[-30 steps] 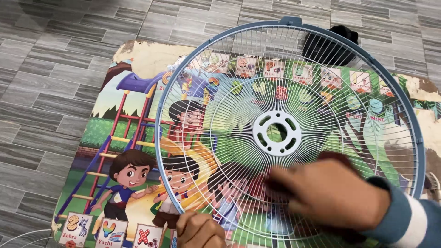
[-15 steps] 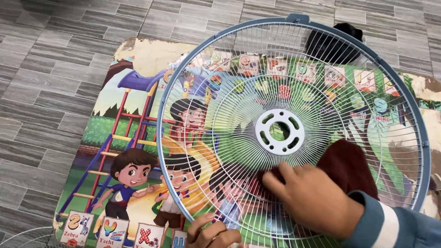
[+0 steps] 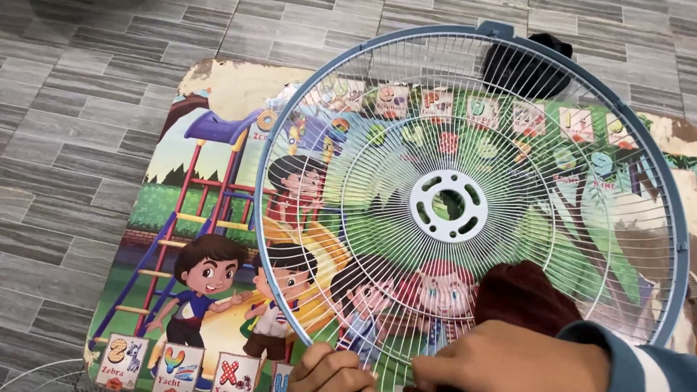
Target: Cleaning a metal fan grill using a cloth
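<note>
A round fan guard (image 3: 465,116) of white wire with a blue rim and a white hub (image 3: 448,205) is held tilted over a colourful cartoon play mat (image 3: 218,218). My left hand (image 3: 330,369) grips the guard's lower rim at the bottom edge of the view. My right hand (image 3: 508,357) presses a dark red cloth (image 3: 523,294) against the wires at the lower right, with a blue and white striped sleeve (image 3: 639,363) behind it.
The mat lies on a grey tiled floor (image 3: 87,87). A black object (image 3: 526,62) sits behind the guard's top edge. Part of another white wire guard (image 3: 36,374) shows at the bottom left corner.
My right hand with the cloth has slid down and toward me across the wires. The guard sits closer and larger in view. My left hand keeps its hold on the rim.
</note>
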